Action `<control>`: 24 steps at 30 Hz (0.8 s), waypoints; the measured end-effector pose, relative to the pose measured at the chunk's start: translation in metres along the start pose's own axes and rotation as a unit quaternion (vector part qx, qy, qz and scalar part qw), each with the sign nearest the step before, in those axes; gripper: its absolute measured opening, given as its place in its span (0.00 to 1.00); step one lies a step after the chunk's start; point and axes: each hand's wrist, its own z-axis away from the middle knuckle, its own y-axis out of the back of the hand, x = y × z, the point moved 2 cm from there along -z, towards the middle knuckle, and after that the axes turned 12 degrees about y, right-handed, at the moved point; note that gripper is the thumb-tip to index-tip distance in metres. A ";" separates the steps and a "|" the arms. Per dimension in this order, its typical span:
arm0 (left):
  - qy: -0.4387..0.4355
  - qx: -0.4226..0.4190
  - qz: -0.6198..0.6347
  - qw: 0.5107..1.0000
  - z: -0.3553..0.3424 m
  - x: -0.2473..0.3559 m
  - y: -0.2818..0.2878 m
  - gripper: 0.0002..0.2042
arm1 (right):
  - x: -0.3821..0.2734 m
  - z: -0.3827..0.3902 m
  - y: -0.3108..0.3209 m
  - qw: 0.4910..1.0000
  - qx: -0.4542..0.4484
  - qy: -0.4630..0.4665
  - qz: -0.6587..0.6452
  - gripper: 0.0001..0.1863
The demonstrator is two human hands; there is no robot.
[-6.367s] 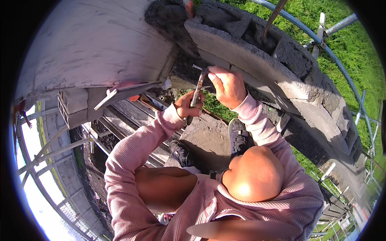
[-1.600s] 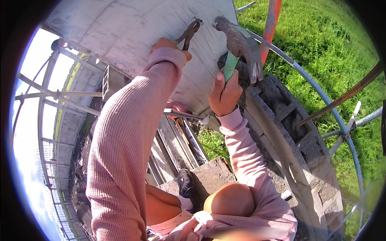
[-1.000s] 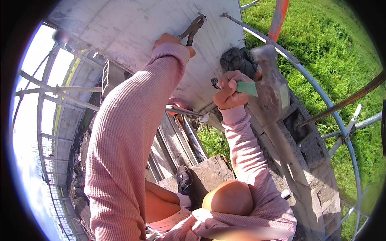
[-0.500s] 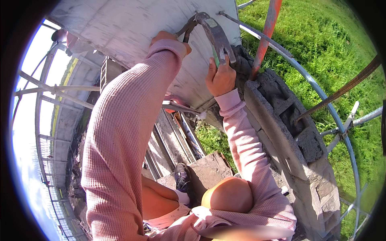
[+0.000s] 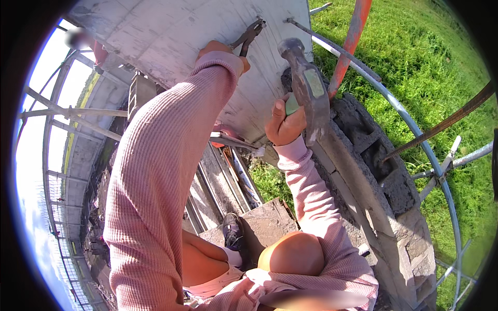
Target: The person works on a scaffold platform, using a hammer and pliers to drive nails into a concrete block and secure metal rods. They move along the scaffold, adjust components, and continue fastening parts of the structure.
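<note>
The pale grey wall [image 5: 171, 41] fills the far middle and ends on the right in a straight edge; past it, grass [image 5: 415, 67] spreads behind a curved blue-grey pipe [image 5: 413, 121]. A slanting red-orange pole [image 5: 348, 52] and the hollow-block wall [image 5: 358, 171] bound the working room on the right, while open air separates the pliers [image 5: 249, 36] from the hammer [image 5: 311, 90] in front of the pale wall. The pliers are dark and worn, their handles parted, their nose at the wall left of its edge; they seem to grip a small nail-like piece, though it is too tiny to be sure. The hammer has a scuffed dark claw head with a pale green patch, raised to the near right of the pliers, and a green handle. The left hand [image 5: 223, 54] has its fingers wrapped around the pliers' handles, partly hidden by the pink cuff [image 5: 220, 65]; the right hand [image 5: 285, 124] curls its fingers around the hammer's handle, thumb alongside.
</note>
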 end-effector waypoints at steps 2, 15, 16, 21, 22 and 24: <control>-0.004 0.007 -0.005 1.000 0.001 -0.001 0.000 0.27 | -0.003 -0.007 0.001 0.985 0.069 0.027 -0.156 0.09; -0.003 -0.009 -0.018 1.000 -0.004 -0.001 -0.003 0.30 | -0.002 0.033 0.030 0.968 -0.081 -0.222 -0.091 0.19; -0.006 -0.014 -0.022 1.000 -0.008 -0.001 -0.004 0.32 | -0.006 0.040 0.040 0.961 -0.089 -0.242 -0.101 0.19; 0.002 -0.014 0.051 0.999 -0.024 -0.001 -0.016 0.29 | -0.038 0.078 0.091 0.918 -0.111 -0.354 -0.144 0.17; 0.007 -0.022 0.075 0.997 -0.025 -0.003 -0.019 0.30 | -0.043 0.088 0.103 0.911 -0.137 -0.367 -0.125 0.16; -0.010 -0.037 0.164 0.986 -0.021 -0.007 -0.024 0.30 | -0.055 0.104 0.118 0.903 -0.144 -0.385 -0.125 0.15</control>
